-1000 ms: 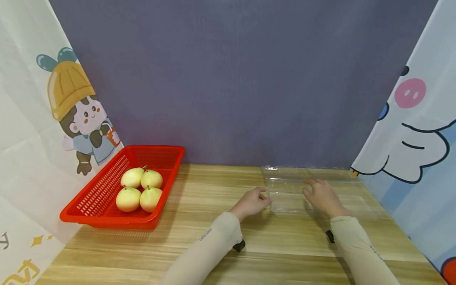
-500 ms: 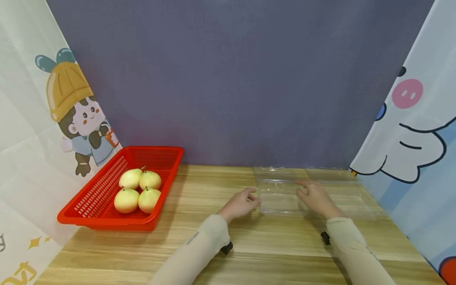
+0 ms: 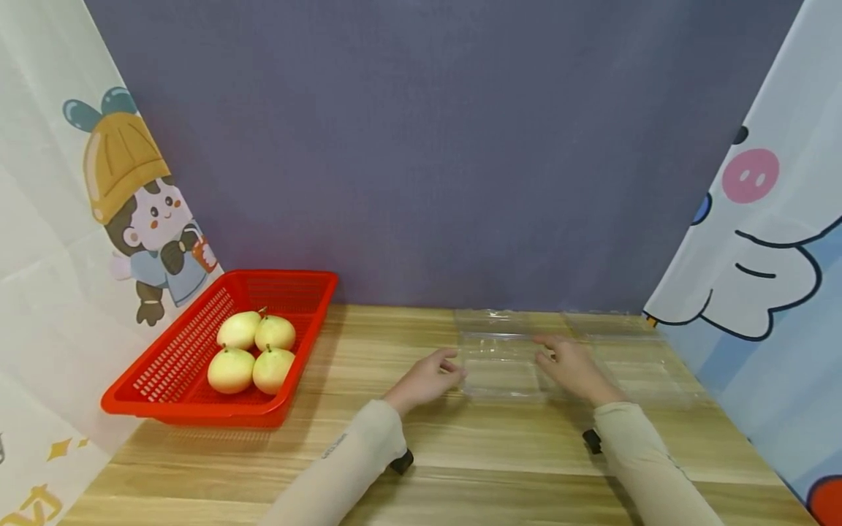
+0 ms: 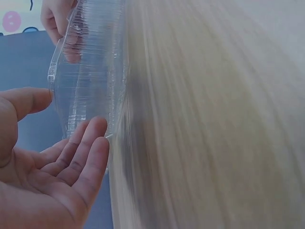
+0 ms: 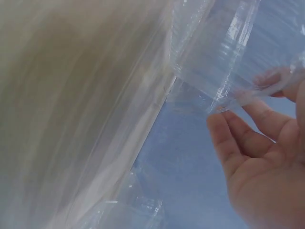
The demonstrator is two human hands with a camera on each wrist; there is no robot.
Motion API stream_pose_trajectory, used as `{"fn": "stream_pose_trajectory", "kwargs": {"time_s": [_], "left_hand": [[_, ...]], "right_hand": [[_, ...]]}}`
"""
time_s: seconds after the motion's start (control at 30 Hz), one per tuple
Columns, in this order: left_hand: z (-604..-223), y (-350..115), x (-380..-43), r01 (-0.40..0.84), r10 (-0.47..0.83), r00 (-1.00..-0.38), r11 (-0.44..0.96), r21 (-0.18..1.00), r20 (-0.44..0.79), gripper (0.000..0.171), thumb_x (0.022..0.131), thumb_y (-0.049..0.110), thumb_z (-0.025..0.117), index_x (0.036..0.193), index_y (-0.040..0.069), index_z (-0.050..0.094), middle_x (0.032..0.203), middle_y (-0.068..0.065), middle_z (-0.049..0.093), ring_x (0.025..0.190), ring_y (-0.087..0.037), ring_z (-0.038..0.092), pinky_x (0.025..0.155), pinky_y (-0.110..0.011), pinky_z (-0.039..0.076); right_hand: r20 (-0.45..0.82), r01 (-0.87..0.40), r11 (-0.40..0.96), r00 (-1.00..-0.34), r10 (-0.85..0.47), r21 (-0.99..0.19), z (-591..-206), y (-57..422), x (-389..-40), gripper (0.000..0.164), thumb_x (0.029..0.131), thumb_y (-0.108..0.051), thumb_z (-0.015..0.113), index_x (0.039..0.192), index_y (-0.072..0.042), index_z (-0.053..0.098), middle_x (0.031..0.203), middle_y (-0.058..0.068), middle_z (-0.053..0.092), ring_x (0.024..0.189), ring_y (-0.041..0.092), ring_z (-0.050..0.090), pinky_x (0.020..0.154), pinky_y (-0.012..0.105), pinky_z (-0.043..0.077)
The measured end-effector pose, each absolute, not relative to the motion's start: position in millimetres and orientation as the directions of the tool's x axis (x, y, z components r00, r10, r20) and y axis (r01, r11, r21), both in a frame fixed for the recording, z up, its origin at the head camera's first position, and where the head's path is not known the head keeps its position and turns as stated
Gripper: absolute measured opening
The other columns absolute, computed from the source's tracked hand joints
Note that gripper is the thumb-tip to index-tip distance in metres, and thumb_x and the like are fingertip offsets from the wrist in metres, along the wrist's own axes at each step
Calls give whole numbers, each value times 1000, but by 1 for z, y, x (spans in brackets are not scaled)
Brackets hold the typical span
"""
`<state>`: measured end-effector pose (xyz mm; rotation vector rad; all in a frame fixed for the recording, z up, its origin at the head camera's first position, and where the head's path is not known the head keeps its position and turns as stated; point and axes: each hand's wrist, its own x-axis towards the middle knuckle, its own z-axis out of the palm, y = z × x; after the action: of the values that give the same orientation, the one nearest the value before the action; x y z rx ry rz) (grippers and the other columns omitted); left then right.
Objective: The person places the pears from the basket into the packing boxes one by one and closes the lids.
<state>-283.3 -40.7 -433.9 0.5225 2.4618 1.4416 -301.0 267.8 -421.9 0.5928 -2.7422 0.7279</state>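
Note:
A clear plastic clamshell box (image 3: 500, 376) lies opened out on the wooden table, its lid half toward the back curtain. My left hand (image 3: 426, 378) is at its left side; in the left wrist view the thumb touches the rim and loosely bent fingers rest against the side wall. At the box's right side, my right hand (image 3: 571, 367) pinches the rim; in the right wrist view its thumb (image 5: 269, 78) shows through the plastic with the other fingers outside. A second clear clamshell box (image 3: 641, 376) lies to the right, partly behind the right hand.
On the left stands a red plastic basket (image 3: 197, 420) with several pale yellow pears (image 3: 230, 370) inside. A dark grey curtain (image 3: 421, 146) hangs along the table's back edge, and printed cloths hang at both sides. Bare wood of the table (image 3: 500, 467) shows in front.
Both hands have moved left, and the left clamshell box has slid left with them. The gap to the right box has widened, while basket and pears keep their places.

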Motion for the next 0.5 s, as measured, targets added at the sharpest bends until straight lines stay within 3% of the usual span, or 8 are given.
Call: {"fn": "stream_pose_trajectory", "kwargs": {"time_s": [0.5], "left_hand": [[-432, -65, -281, 183, 402, -915, 453, 872, -17, 62, 101, 39, 58, 150, 4, 41, 130, -11, 60, 118, -32, 58, 96, -50, 49]], "right_hand": [[346, -483, 742, -871, -350, -465, -427, 247, -306, 35, 98, -7, 61, 130, 7, 62, 126, 28, 61, 109, 45, 61, 85, 55, 54]]}}
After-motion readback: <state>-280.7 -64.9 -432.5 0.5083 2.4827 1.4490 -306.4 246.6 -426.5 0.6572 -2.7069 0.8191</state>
